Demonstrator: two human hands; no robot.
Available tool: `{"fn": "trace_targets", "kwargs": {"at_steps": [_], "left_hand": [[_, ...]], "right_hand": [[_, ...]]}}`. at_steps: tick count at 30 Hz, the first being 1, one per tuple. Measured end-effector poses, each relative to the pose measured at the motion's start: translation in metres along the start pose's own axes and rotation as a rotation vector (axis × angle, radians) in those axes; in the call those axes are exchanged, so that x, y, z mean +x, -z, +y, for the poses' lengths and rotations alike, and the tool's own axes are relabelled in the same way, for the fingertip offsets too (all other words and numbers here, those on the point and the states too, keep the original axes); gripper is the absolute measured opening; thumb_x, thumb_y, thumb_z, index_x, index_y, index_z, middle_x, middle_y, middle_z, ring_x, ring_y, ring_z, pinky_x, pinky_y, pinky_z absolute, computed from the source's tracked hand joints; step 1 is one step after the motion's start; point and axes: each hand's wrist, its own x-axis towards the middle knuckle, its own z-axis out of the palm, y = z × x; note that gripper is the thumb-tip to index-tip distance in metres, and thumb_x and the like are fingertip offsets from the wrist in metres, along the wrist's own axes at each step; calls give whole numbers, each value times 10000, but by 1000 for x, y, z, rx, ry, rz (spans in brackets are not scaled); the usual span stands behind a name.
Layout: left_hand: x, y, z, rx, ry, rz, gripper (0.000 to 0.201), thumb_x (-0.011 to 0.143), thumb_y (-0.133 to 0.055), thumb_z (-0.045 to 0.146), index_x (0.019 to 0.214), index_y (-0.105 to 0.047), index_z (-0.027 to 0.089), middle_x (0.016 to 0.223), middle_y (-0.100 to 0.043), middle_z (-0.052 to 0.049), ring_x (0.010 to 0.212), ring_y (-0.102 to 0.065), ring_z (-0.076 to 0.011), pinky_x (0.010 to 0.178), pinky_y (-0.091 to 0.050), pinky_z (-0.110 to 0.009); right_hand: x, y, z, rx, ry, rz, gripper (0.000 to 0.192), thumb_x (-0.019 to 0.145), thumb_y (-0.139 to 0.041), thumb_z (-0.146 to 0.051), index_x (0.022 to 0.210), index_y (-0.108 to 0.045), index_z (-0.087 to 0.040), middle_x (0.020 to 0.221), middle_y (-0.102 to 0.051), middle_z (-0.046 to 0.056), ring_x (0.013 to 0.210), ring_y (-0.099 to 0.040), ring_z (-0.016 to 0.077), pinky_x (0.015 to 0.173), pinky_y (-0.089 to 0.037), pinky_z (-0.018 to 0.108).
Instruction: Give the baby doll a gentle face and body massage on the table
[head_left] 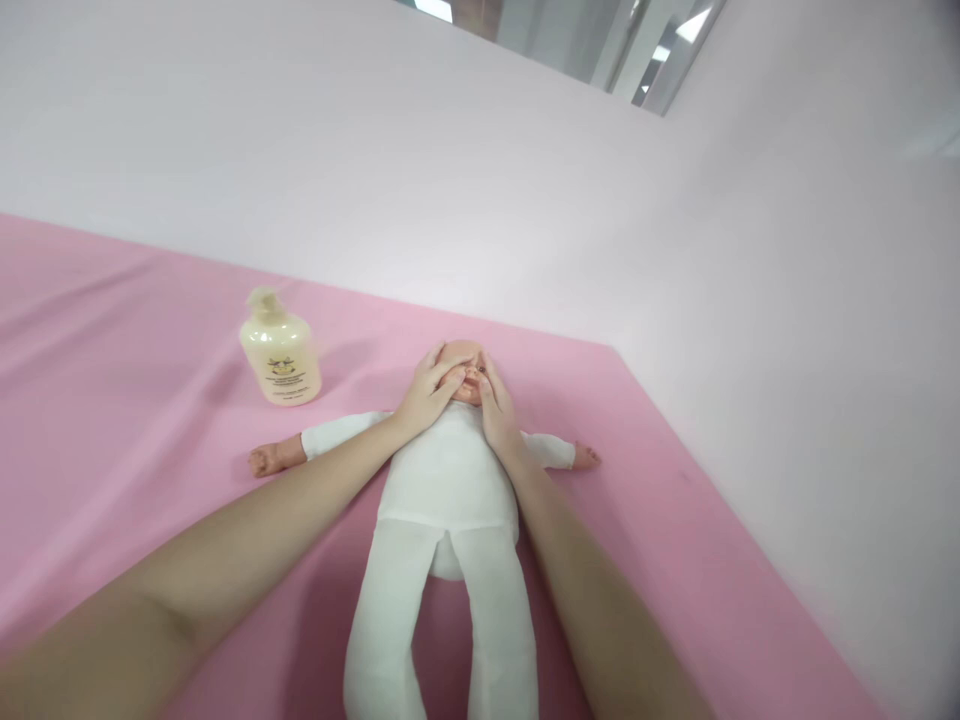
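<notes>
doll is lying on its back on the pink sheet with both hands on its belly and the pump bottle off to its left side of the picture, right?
Not quite: the left hand and right hand rest on the head of the doll, not its belly, as the head view shows. The rest holds: it lies on its back on the pink sheet, with the pump bottle to the picture's left.

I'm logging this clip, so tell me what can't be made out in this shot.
- Doll face: head view, mostly covered by the left hand and right hand.
- Doll's feet: cut off by the bottom edge.
- Pump bottle label: too small and blurred to read.
- Pump nozzle: blurred against the wall.
- Each hand's grip: fingers lie flat; pressure unclear.
</notes>
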Motion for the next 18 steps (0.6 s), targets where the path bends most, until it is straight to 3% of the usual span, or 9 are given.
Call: {"fn": "trace_targets", "kwargs": {"at_steps": [11, 18], "left_hand": [[1, -1, -5, -4, -34, -3, 478, 1018, -472, 492, 1401, -609, 243, 1623, -409, -122, 1539, -352, -278, 1281, -270, -526], [2, -2, -8, 1, -30, 5, 576, 1013, -478, 517, 1531, -475, 266, 1627, -411, -112, 1543, -346, -267, 1293, -254, -506]], "right_hand": [[0, 1, 1, -23, 50, -12, 646, 1024, -347, -649, 1542, -480, -286, 1649, -426, 0, 1576, -317, 176, 1345, -166, 420], [-2, 1, -3, -43, -64, 27, 745, 995, -381, -680, 1611, -348, -262, 1693, -338, 21, 1586, -296, 185, 1330, -200, 412]]}}
